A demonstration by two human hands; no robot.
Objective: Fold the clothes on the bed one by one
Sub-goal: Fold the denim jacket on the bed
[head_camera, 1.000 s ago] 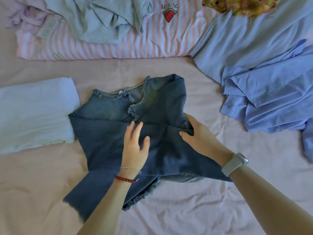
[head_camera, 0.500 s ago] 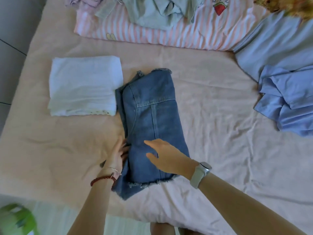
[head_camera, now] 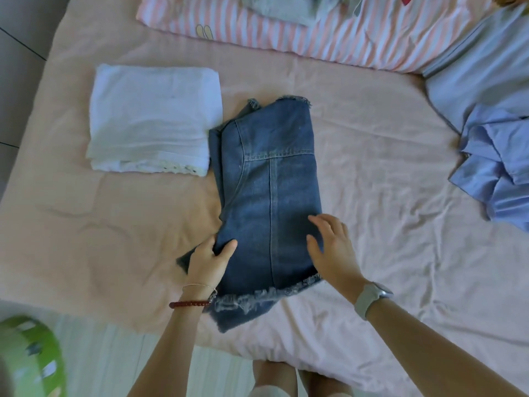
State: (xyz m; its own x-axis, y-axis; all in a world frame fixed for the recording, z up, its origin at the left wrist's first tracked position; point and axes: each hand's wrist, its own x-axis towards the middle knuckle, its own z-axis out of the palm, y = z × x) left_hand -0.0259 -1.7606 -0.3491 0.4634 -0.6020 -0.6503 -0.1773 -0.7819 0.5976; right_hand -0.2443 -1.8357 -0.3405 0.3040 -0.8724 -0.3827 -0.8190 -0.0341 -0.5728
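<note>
Head view | denim garment (head_camera: 269, 190) folded on bed (head_camera: 372, 196) | left hand (head_camera: 207, 260) grips its left edge | right hand (head_camera: 333, 249) flat on right edge, fingers straight

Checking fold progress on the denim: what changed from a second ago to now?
The denim garment went from spread open, collar showing, to a narrow lengthwise fold with its back seam up. The left hand moved from flat on top to gripping its left edge; the right hand shifted to rest open on its right side. The folded white cloth and blue clothes are untouched.
</note>
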